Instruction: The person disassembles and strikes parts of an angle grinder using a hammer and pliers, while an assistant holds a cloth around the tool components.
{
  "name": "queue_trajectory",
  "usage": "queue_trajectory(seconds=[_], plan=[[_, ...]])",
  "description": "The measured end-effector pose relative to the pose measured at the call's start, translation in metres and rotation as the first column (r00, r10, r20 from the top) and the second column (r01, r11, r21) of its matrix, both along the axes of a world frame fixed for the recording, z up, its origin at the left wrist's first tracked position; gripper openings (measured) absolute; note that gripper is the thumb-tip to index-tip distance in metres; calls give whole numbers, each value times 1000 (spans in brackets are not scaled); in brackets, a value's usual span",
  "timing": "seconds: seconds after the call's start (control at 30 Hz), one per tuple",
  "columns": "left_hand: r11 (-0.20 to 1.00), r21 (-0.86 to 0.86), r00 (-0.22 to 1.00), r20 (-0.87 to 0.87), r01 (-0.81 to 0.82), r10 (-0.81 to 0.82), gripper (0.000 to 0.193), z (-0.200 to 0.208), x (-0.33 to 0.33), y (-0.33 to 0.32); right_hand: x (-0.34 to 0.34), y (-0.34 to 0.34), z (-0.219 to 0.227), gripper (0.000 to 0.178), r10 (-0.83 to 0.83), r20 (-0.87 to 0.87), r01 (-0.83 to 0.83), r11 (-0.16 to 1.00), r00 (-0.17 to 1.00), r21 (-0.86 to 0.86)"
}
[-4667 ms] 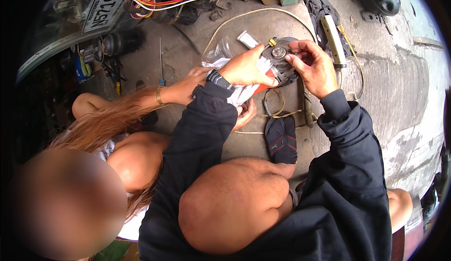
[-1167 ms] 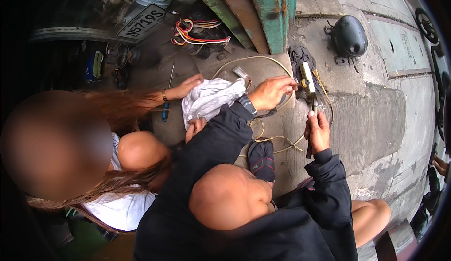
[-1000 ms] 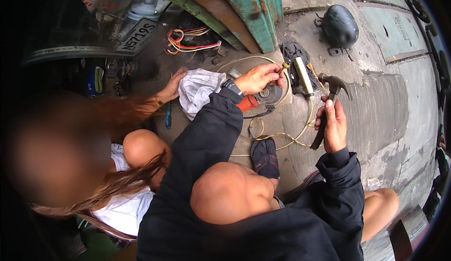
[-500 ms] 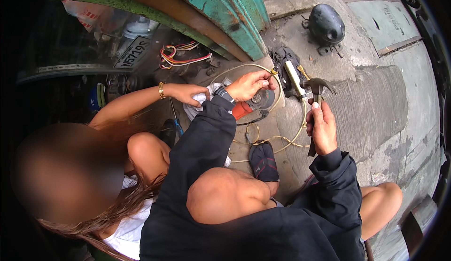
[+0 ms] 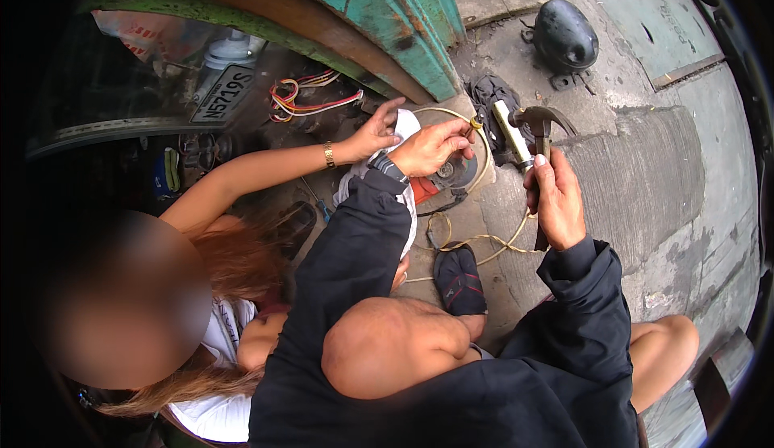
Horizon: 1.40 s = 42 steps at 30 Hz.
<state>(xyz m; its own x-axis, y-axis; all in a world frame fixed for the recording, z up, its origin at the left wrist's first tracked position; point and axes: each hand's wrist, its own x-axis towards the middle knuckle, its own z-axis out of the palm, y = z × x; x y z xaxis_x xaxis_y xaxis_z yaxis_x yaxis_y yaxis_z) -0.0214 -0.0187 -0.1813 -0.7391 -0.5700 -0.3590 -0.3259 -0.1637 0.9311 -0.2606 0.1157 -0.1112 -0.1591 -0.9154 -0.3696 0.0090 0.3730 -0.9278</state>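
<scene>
My right hand (image 5: pixel 558 198) is wrapped round the handle of a claw hammer (image 5: pixel 542 119), its head up and pointing away from me. My left hand (image 5: pixel 431 148) reaches forward with thumb and fingers pinched beside a small yellow piece (image 5: pixel 477 122) on a looped pale cord; what sits between the fingertips is too small to make out. Just beyond the hammer head lies a whitish cylinder (image 5: pixel 511 132) against a dark rag (image 5: pixel 490 93). Partly hidden under my left hand is an orange angle grinder (image 5: pixel 423 189) with a grey disc.
A co-worker's hand (image 5: pixel 372 137) is close by my left wrist, next to a white cloth (image 5: pixel 409 125). A black domed metal shell (image 5: pixel 567 35) stands ahead on the pavement. Coloured wires (image 5: pixel 310 101), a blue-handled screwdriver (image 5: pixel 324 210) and a green metal post (image 5: pixel 411 29) lie to the left.
The co-worker's hand has opened and moved forward, and the white cloth is now spread beside and below my left wrist. My hands keep nearly the same pose, the hammer head slightly nearer the whitish cylinder.
</scene>
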Motion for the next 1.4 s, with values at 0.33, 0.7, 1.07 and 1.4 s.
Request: queue_trajectory(seconds=[0.33,0.7,1.07,1.4], plan=[[998,-22,998,11,62,-62,14,-1,-5,-5,-5,-31,15,31,187,58,-189,982,981,29],[993,-86,996,40,85,-82,15,-2,-4,-9,-29,-52,37,24,44,141,-57,994,989,92],[987,-138,997,27,81,-78,14,-4,-3,-6,-15,-48,20,23,129,213,-162,976,968,145],[995,-92,999,-23,41,-44,13,-6,-3,-6,-16,-53,16,23,168,159,-196,964,973,179]])
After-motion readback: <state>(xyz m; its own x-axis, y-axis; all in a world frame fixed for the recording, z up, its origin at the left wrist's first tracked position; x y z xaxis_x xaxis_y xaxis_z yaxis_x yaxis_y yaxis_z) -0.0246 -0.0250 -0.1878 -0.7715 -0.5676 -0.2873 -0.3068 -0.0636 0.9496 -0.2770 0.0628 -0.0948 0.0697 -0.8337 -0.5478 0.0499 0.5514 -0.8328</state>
